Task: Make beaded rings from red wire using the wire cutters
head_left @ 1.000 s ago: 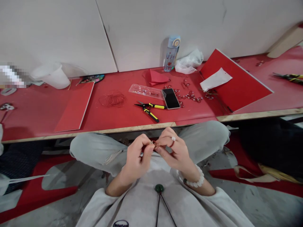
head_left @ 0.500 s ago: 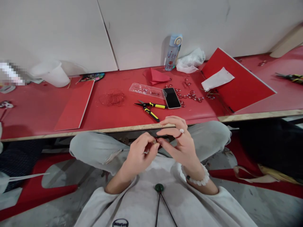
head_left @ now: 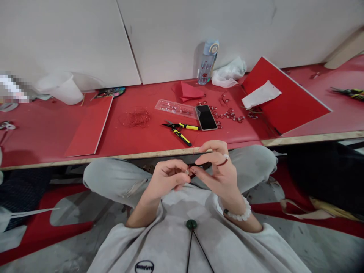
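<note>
While both hands are held above the lap, just in front of the edge of the table, a small beaded piece is kept between them. It is pinched by the left hand, with thumb and forefinger closed on it from below and above. At its other side it is met by the thumb of the right hand, whose upper fingers are curved and spread apart; whether a fingertip is pressed against that thumb behind the piece cannot be told. A thin red strand is seen rising from the piece, close to the right fingertips.

Very little weight is to be expected. The strand, probably fine wire, is likely to be springy and easily kinked, while the bead seems hard, smooth and apt to roll out of a loose pinch. The piece is therefore best gripped by the tips of the fingers, right at the bead, with the strand guided near its base rather than pulled at its free end.

On the table, a tangle of red strand, pliers with black and yellow handles and a clear tray are laid out; a phone is set near a scatter of beaded rings.
</note>
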A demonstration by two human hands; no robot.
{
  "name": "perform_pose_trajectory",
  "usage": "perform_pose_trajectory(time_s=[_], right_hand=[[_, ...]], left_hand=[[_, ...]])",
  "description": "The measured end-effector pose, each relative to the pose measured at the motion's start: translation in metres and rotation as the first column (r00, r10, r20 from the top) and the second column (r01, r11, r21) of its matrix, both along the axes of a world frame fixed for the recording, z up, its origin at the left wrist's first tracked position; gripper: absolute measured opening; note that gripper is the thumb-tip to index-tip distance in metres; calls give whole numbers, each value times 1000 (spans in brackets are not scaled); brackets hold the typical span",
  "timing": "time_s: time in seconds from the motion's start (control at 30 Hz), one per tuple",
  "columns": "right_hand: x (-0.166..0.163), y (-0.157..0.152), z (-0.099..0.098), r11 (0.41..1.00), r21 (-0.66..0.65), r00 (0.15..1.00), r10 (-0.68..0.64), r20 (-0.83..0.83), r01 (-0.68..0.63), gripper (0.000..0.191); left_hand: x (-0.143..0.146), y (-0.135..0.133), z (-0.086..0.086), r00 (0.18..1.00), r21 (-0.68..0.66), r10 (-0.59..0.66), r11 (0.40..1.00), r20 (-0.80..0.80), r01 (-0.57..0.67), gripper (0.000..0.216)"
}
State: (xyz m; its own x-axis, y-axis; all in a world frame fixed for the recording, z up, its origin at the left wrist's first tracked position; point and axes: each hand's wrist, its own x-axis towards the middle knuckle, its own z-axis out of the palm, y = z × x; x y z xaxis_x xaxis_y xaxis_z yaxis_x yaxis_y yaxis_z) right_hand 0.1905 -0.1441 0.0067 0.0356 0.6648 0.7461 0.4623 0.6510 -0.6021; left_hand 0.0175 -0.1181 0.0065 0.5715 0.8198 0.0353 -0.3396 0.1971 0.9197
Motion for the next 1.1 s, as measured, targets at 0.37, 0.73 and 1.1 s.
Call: perform_pose_trajectory(time_s=[0.37, 0.73, 1.1], right_hand=[[-2, -5, 3, 999, 15, 992, -51, 114, 50, 13], [-11, -13, 4, 1000, 28, 999, -8, 48, 7, 22], [-16, -11, 5, 999, 15, 999, 42, 14, -42, 24]], left_hand=[[3, -2, -3, 987, -147, -18, 988, 162, 43, 34], [8, -9, 4, 967, -29, 141, 990, 212, -138, 25], [10, -5, -3, 957, 37, 170, 982, 236, -184, 37]])
